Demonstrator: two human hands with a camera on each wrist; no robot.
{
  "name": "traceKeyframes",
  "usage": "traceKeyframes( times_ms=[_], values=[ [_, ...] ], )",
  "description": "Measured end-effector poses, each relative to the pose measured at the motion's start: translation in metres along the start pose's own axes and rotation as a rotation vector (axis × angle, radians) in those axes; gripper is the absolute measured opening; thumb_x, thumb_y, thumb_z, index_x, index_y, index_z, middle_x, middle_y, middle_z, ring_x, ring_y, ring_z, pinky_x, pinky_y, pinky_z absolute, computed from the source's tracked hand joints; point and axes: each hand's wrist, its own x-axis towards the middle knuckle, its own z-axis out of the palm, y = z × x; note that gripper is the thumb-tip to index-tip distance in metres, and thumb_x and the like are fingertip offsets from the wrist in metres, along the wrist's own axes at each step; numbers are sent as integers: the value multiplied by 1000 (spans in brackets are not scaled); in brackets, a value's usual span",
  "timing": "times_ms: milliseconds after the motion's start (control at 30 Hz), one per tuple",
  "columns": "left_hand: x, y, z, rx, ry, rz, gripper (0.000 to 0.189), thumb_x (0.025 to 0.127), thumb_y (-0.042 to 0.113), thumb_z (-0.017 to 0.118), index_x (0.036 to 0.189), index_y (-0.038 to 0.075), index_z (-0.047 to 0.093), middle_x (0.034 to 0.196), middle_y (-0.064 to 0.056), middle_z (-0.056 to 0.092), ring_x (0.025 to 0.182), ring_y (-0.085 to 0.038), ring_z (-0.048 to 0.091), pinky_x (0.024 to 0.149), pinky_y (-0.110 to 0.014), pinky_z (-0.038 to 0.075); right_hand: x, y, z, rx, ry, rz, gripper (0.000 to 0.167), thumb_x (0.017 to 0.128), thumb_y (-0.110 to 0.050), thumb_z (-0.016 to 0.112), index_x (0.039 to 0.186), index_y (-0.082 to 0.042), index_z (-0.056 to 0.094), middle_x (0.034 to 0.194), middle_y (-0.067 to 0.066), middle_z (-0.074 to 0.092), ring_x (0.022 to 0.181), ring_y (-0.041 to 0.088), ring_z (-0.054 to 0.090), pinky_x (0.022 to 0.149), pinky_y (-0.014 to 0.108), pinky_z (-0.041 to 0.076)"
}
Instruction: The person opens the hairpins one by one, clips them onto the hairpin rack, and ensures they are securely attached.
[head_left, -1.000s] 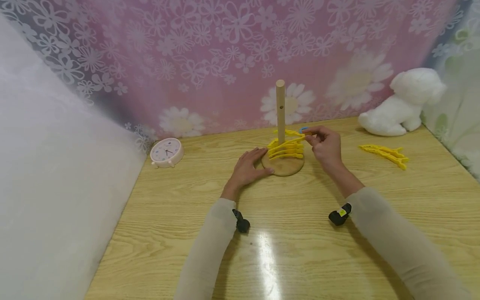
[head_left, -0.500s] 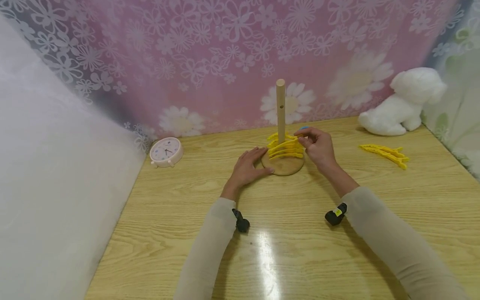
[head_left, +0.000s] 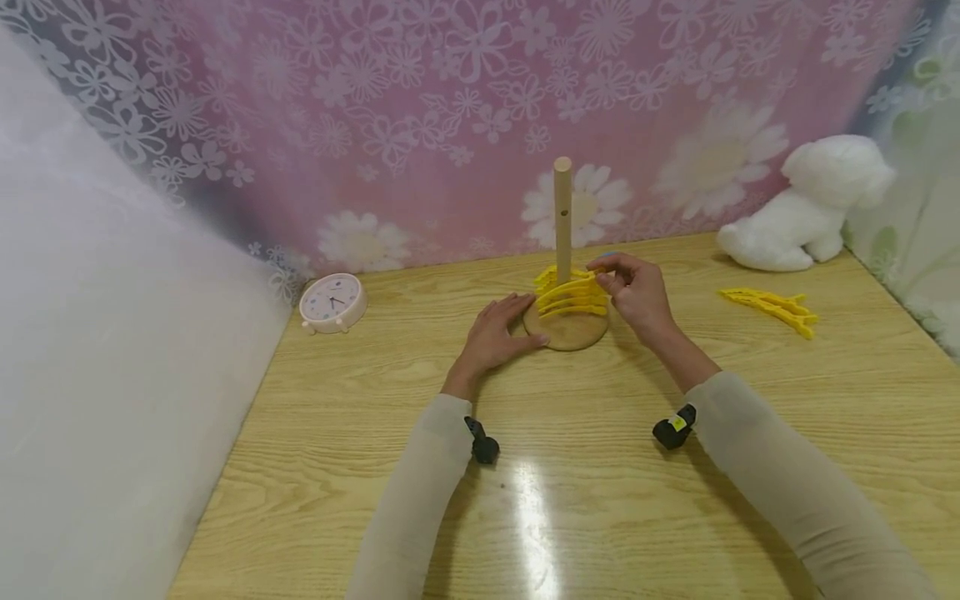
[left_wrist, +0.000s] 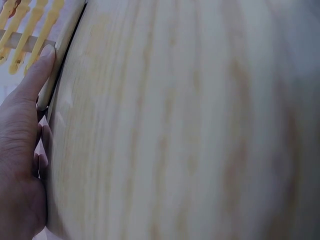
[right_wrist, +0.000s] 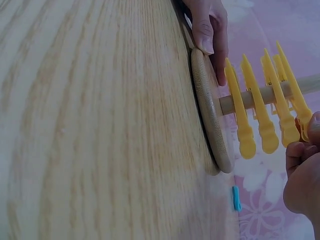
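Observation:
A wooden post point(head_left: 562, 217) stands upright on a round base point(head_left: 568, 337). Several yellow alligator hair clips point(right_wrist: 248, 105) sit clipped across the post's lower part, one above another. My right hand point(head_left: 637, 296) pinches the tail end of the topmost yellow hair clip point(right_wrist: 294, 82) between thumb and fingers; this clip lies across the post. On the base's left side rests my left hand point(head_left: 497, 335), fingers spread and straight, with the thumb point(left_wrist: 45, 57) on the rim. Part of the held clip is hidden behind my right fingers.
Two or so yellow hair clips point(head_left: 772, 310) lie on the table point(head_left: 360, 467) at the right. A small blue object point(right_wrist: 236, 198) lies behind my right hand. A white plush dog point(head_left: 813, 204) sits at the back right, a round clock point(head_left: 333, 302) at the left.
My right hand has moved left toward the post, bringing the pinched hair clip from a tilted position to lie across it above the others. My left hand stays on the base.

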Motion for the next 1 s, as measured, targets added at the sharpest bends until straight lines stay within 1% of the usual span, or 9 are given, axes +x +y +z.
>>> traceKeyframes(
  times_ms=[200,233,333,433,567,667,767,900,1000],
  values=[
    [0,-1,-1,-2,3,-8,86,92,62,70,164,35,32,169,9,32,158,-8,20,131,-34,6,0,-3,0,-18,-31,-3,20,103,3,61,118,11,71,110,26,65,55,9,35,45,19,36],
    [-1,-1,-1,-1,3,-11,86,92,62,70,164,35,32,169,9,32,158,-8,20,131,-34,6,2,1,0,-22,-35,-7,21,103,2,61,119,10,71,111,26,65,55,9,35,45,19,36],
    [-1,-1,-2,-1,6,-14,86,92,62,70,164,34,32,169,7,32,157,-8,21,131,-34,7,7,16,-1,-31,-47,-17,22,104,-3,62,121,6,72,113,24,66,54,9,35,45,20,36],
    [-1,-1,-2,-6,9,-13,86,92,61,71,164,34,33,169,7,33,157,-9,21,131,-35,7,12,32,-2,-27,-55,-19,24,105,-9,62,125,1,72,115,18,67,53,10,34,43,21,35],
    [-1,-1,-2,-6,12,-11,86,91,62,71,164,34,33,168,8,33,157,-9,21,131,-35,7,10,32,-4,7,-77,-12,29,107,-11,60,130,3,69,119,15,67,52,10,35,41,22,34],
    [-1,-2,-1,-14,14,-14,86,91,62,71,164,35,34,168,8,33,157,-9,21,131,-36,7,9,33,-4,24,-85,-14,30,107,-11,59,133,0,68,122,14,67,52,10,39,42,23,37],
    [-1,-1,0,-21,15,-16,86,91,61,72,164,35,34,169,6,33,157,-9,22,131,-36,7,9,35,-5,32,-83,-18,30,107,-12,59,134,-4,69,125,14,68,52,13,43,43,26,42],
    [-1,1,0,-13,8,-19,85,92,59,71,164,34,34,169,6,33,157,-9,22,131,-35,7,8,36,-7,45,-97,-26,32,107,-12,59,138,-6,67,129,17,66,53,17,46,46,30,47],
    [-1,5,0,-4,1,-24,84,93,60,70,164,34,33,169,7,33,157,-9,21,131,-35,7,6,33,-11,56,-110,-22,37,106,-12,61,142,-7,63,132,15,64,54,17,46,48,29,50]
  ],
)
